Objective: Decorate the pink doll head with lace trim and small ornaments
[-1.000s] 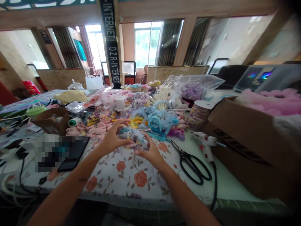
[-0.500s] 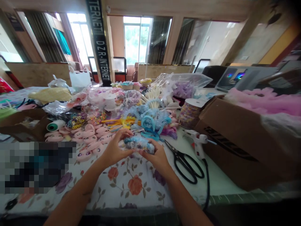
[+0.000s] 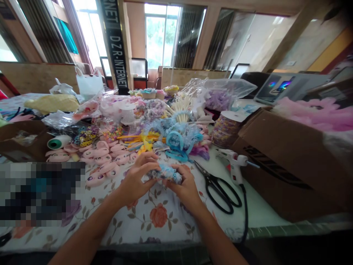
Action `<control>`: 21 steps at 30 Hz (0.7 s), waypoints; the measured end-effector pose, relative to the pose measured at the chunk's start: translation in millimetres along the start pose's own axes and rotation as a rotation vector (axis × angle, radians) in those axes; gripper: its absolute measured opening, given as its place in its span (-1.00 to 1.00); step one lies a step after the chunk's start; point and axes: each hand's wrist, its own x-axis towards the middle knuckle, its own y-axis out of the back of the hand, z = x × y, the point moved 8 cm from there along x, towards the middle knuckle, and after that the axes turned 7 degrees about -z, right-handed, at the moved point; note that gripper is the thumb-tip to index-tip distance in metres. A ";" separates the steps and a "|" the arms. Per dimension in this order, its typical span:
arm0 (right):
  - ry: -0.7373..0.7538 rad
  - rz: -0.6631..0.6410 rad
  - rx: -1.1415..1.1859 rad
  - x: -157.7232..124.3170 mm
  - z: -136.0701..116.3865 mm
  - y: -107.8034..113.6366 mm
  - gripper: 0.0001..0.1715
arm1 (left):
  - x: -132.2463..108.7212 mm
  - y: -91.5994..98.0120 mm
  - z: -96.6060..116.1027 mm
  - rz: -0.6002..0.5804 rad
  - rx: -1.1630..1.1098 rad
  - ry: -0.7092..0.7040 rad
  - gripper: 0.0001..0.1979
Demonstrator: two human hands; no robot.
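Between my two hands, just above the flowered tablecloth, is a small fluffy bundle of light-blue and greyish yarn (image 3: 165,173). My left hand (image 3: 140,175) grips its left end, thumb below and fingers curled over the top. At the right end, my right hand (image 3: 183,186) holds it with the thumb in front and the fingers behind. The fingers hide part of the bundle, and its exact make cannot be told. Beyond it lie a light-blue fluffy yarn heap (image 3: 183,136) and several pink doll face pieces (image 3: 106,156).
Black-handled scissors (image 3: 220,189) and a white glue gun (image 3: 234,162) lie right of my hands. A cardboard box (image 3: 286,169) stands at far right, near a yarn spool (image 3: 226,129). Yellow strips (image 3: 146,140), a green thread cone (image 3: 57,142) and plastic bags fill the back.
The bundle has turned slightly, its right end tilting lower, and my fingers have closed further over it. The whole view has shifted a little downward.
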 end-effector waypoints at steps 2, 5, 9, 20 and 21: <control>0.000 0.008 0.004 -0.1 -0.6 0.5 -0.61 | -0.8 -1.7 0.3 0.007 0.008 -0.003 -0.74; -0.004 0.026 -0.010 -0.3 -1.9 1.6 -0.62 | -2.4 -3.4 1.6 0.029 0.026 -0.024 -0.66; 0.001 0.046 -0.038 -0.4 -3.5 3.3 -0.63 | -4.1 -4.9 1.5 0.044 0.045 -0.039 -0.72; 0.126 0.043 0.003 -1.0 -9.7 4.7 -0.62 | -2.1 -7.3 5.7 0.027 0.045 -0.073 -0.68; 0.140 0.043 0.006 -1.0 -9.8 4.8 -0.62 | -2.0 -7.4 6.5 0.034 0.043 -0.080 -0.68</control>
